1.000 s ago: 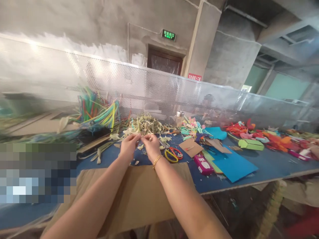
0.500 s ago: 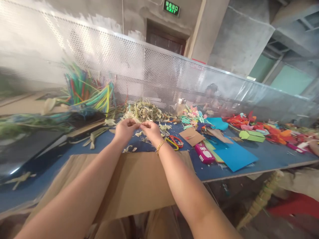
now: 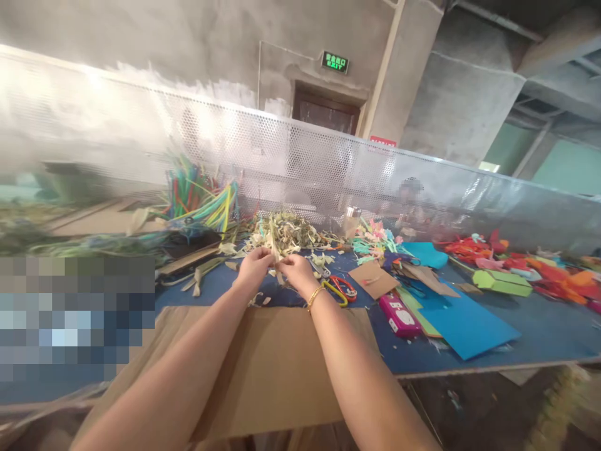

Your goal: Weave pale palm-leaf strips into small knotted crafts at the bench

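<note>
Matt brown cardboard sheet [image 3: 272,369] lies on the matt blue tabletop [image 3: 539,326], behind it a shiny perforated metal screen [image 3: 300,163].

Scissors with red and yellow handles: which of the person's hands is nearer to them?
Right. The right hand sits just left of the scissors; the left hand is farther left, beyond it, both pinching a pale strip.

Blue-topped table [image 3: 539,326] crowded with paper craft scraps

A brown cardboard sheet [image 3: 277,369] overhangs the near edge at lower centre. Behind it are a heap of pale strips [image 3: 286,233] and red-and-yellow scissors [image 3: 340,289]. To the right lie a small brown card [image 3: 373,280], a pink box [image 3: 399,314], a blue paper sheet [image 3: 464,322] and a green box [image 3: 502,282]. Coloured strips [image 3: 201,200] fan up at upper left.
</note>
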Demonstrator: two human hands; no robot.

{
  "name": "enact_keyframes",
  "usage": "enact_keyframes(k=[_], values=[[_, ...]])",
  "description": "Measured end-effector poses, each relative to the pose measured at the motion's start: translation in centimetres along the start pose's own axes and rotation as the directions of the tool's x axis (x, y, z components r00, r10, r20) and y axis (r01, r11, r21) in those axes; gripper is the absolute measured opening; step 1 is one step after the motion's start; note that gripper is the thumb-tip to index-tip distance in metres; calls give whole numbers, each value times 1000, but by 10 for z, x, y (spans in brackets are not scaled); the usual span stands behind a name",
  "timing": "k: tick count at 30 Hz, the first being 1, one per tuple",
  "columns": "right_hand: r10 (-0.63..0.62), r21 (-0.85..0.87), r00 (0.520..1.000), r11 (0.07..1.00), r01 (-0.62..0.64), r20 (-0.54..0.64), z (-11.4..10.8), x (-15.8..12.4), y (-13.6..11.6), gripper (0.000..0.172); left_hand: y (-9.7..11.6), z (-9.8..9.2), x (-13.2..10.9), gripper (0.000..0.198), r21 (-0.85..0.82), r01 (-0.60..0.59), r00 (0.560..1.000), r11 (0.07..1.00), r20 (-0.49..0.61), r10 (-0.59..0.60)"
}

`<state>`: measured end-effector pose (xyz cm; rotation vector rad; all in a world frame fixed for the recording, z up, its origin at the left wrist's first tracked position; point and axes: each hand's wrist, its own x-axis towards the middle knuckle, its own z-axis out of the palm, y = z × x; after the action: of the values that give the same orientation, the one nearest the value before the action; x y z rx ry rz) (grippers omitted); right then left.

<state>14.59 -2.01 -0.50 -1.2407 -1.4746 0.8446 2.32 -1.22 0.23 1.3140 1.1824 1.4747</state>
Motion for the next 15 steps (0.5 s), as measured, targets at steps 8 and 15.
enact_keyframes(k=[8, 15], values=[[-78, 162, 969, 986, 40, 235, -1, -9, -15, 21, -4, 4, 1, 14, 10, -28, 985, 1000, -167, 29], [-15, 242, 983, 970, -31, 184, 1, -8, -11, 9, -3, 2, -3, 16, 404, -190, 971, 895, -58, 232]])
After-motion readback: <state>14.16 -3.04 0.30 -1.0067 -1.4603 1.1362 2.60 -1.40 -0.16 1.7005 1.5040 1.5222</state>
